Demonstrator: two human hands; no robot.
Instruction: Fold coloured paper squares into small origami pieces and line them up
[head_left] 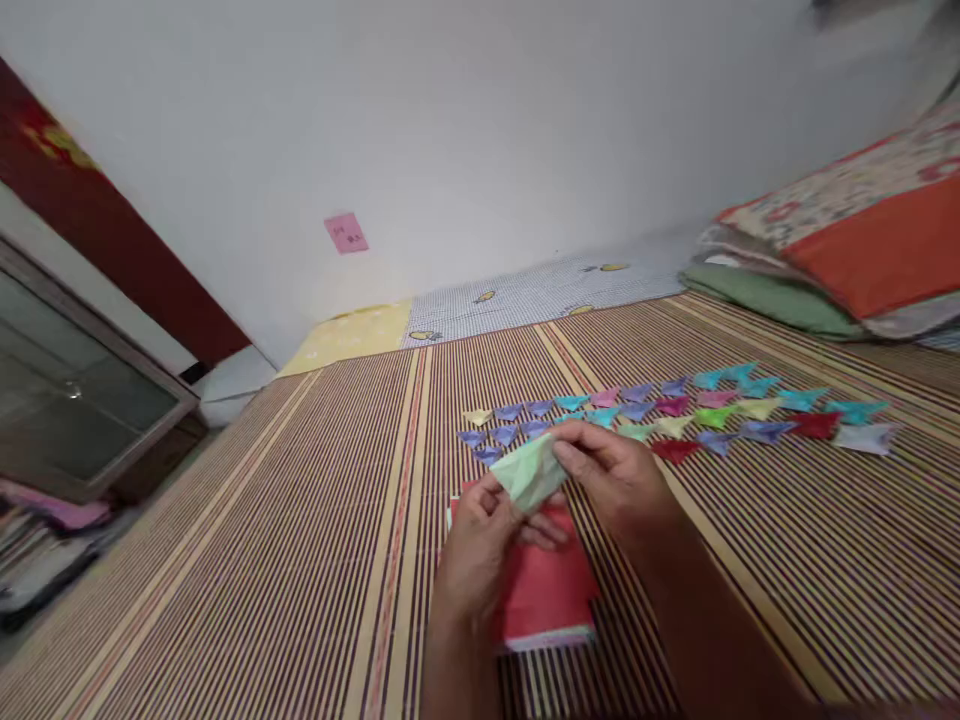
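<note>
Holds a pale green paper [529, 475], folded and slightly creased, raised over the far end of a red paper stack [551, 590]. Spans the gap between both hands, with neither nearer than the other: meets the left hand [480, 540] at the lower left and the right hand [619, 480] at the right end. Runs slantwise in its long axis, from the left side of the red paper stack up toward the far right of it.

Pinches the paper's right end between thumb and fingertips in the right grip, just beyond the far right corner of the red paper stack. Clasps the lower left edge in the left grip, over the left side of that stack, with some fingers reaching beneath the paper and above the red sheets. Cannot tell the exact inner folds, too soft in focus.

Beyond the red paper stack and far off to its right, rows of small folded papers [716, 417] in many colours. Beneath the stack, a striped mat [322, 540]. Well beyond to the right, folded bedding [877, 245]; far beyond to the left, a pink note [346, 233] on the wall [480, 120].
</note>
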